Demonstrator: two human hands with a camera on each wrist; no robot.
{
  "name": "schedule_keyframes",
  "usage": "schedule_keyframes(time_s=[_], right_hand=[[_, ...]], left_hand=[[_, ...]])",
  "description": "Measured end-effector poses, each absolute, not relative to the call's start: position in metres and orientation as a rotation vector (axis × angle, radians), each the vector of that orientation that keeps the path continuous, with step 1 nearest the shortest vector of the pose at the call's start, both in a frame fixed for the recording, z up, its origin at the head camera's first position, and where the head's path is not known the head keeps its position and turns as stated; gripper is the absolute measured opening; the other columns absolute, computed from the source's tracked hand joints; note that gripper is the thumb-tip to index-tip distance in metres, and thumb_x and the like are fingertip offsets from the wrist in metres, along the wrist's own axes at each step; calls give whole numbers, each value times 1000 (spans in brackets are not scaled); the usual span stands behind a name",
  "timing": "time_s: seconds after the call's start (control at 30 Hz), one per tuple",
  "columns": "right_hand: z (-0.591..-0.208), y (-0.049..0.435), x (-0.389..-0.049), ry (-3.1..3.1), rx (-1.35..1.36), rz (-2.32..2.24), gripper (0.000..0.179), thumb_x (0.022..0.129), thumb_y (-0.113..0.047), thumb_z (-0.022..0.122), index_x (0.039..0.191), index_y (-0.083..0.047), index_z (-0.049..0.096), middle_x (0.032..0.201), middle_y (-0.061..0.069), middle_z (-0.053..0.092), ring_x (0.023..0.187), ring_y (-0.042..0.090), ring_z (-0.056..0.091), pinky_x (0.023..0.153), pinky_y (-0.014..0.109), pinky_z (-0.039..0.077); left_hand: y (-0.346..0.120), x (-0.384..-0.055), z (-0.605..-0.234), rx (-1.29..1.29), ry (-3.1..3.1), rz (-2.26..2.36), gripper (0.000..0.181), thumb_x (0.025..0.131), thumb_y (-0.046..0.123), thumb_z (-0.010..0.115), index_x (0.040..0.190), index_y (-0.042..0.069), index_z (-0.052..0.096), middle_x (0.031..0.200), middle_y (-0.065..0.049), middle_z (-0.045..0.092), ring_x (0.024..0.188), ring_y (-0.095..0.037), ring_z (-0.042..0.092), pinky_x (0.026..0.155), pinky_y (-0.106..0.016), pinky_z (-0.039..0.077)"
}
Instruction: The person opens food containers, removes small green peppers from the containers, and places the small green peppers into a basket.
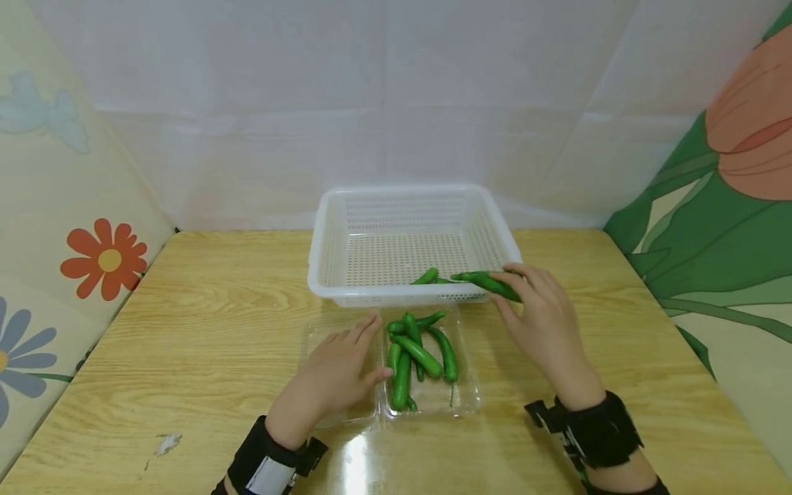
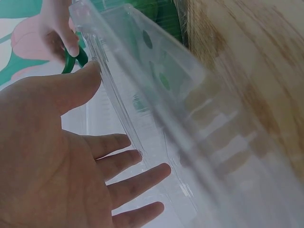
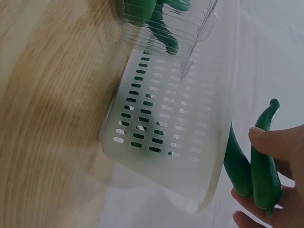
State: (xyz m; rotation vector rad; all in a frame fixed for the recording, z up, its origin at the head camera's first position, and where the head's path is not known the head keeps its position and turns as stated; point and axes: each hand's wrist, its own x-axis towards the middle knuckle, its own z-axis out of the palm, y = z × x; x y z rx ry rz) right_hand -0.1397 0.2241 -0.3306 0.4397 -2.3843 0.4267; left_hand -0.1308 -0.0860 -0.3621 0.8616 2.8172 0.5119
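My right hand (image 1: 544,323) pinches green chili peppers (image 3: 265,175) between thumb and fingers, at the right front rim of a white slotted plastic basket (image 1: 383,293). A second pepper (image 3: 236,164) lies against the first in the right wrist view, seemingly in the same grasp. Below the basket, a clear hinged plastic box (image 1: 464,402) holds several green peppers (image 1: 421,354). My left hand (image 1: 340,364) is over the box's left half, its fingers spread and holding nothing; the left wrist view shows the thumb and fingertips at the plastic edge. More peppers (image 1: 427,276) lie inside the basket's front, partly hidden by its rim.
The wooden table (image 1: 216,330) carries the basket and box, with a white sheet (image 1: 247,165) hanging behind. Flower-printed panels (image 1: 699,247) stand on both sides. A pale worn patch (image 1: 167,443) marks the table's front left.
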Motion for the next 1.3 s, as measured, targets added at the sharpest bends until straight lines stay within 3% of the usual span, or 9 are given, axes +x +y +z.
schedule_keyframes(time_s=[0.63,1.3], right_hand=[[-334,219,-160,-2449,350,531,34,79,0,81,112,2,70,117,21,65,108,39,57,93,54,48],[-337,216,-170,-2425,332,539,22,85,-1,76,106,3,71,112,22,66,103,40,59,88,55,48]], left_hand=[[-86,-131,-362,856,2805,518,84,96,55,56,156,6,26,163,-10,20,140,-37,36,115,-56,28],[-85,-133,-363,868,2818,502,83,96,55,55,156,5,26,162,-11,23,139,-37,38,115,-54,30]])
